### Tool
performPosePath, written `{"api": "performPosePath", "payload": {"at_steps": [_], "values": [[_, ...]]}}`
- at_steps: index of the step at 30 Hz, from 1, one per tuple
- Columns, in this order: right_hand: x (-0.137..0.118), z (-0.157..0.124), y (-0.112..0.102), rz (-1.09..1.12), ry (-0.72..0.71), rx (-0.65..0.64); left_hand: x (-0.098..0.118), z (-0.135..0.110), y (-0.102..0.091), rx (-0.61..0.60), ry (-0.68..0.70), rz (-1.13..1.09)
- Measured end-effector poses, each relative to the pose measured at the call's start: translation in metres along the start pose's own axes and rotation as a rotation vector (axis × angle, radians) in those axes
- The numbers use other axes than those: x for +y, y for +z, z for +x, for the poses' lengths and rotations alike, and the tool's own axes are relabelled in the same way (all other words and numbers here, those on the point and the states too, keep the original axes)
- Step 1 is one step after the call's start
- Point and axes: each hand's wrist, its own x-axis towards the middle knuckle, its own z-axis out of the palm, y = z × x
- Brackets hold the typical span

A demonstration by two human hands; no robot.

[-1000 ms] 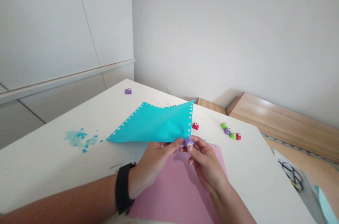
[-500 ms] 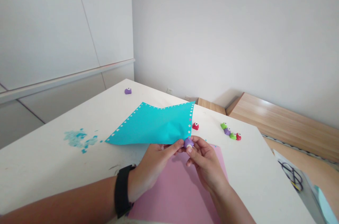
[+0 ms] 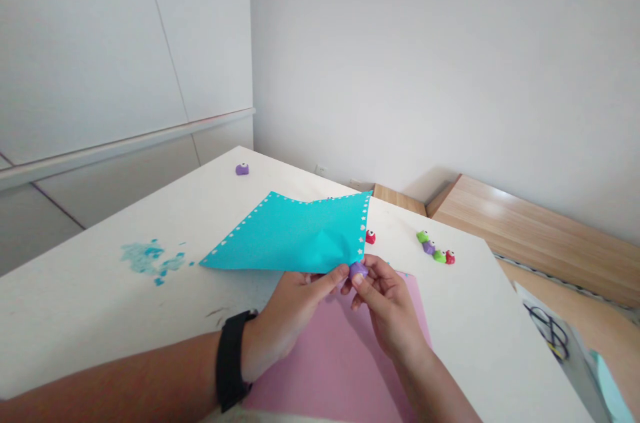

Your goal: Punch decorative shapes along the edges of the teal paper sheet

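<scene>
Head view, inventory, all places given from my teal paper sheet [image 3: 295, 236].

Item 1: the sheet itself, held up off the table by my hands. It has small star-shaped holes along its upper edges and bows in a soft ridge near the middle. I judge it light and flexible, and likely to tear at the holes, so the best place to hold it is the solid paper near the lower edge, not the perforated rim.

Item 2: a purple craft punch [image 3: 358, 269], small and chunky, at the sheet's lower right corner. My right hand [image 3: 387, 299] pinches it between thumb and fingers. The sheet seems to enter it, but my fingers hide the slot.

Item 3: my left hand [image 3: 295, 296], with a black wristband [image 3: 231, 359], grips the sheet's lower edge just left of the punch.

Item 4: a pink paper sheet [image 3: 330, 369] lies below the teal sheet on a white table [image 3: 75, 329].

Item 5: a red punch [image 3: 370, 237] sits just past the sheet's right edge, and a row of green, purple and red punches [image 3: 439, 256] lies farther right. Teal paper scraps [image 3: 147, 259] lie left.
</scene>
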Motion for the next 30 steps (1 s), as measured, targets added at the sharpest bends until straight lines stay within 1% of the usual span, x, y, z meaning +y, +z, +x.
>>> {"api": "performPosePath", "payload": {"at_steps": [4,7,12,15,21,24,30], "values": [[-0.001,-0.001,0.003,0.005,-0.019,0.02,0.005,-0.001,0.003,-0.031,0.009,-0.03],[-0.001,-0.001,0.002,0.022,-0.005,0.037,0.006,0.0,0.003,-0.053,0.019,-0.049],[0.002,0.002,-0.003,0.078,0.095,0.002,-0.002,0.002,-0.001,-0.002,-0.053,-0.054],[0.001,0.004,-0.006,0.092,0.131,-0.028,-0.004,0.002,-0.002,0.023,-0.067,-0.057],[-0.003,0.003,-0.006,0.117,0.113,-0.029,0.0,0.004,-0.001,0.046,-0.05,-0.043],[-0.002,0.003,-0.005,0.141,0.131,-0.027,0.0,0.004,-0.001,0.053,-0.049,-0.033],[-0.002,0.003,-0.005,0.148,0.143,-0.03,-0.004,0.003,-0.003,0.021,-0.069,-0.001]]}}
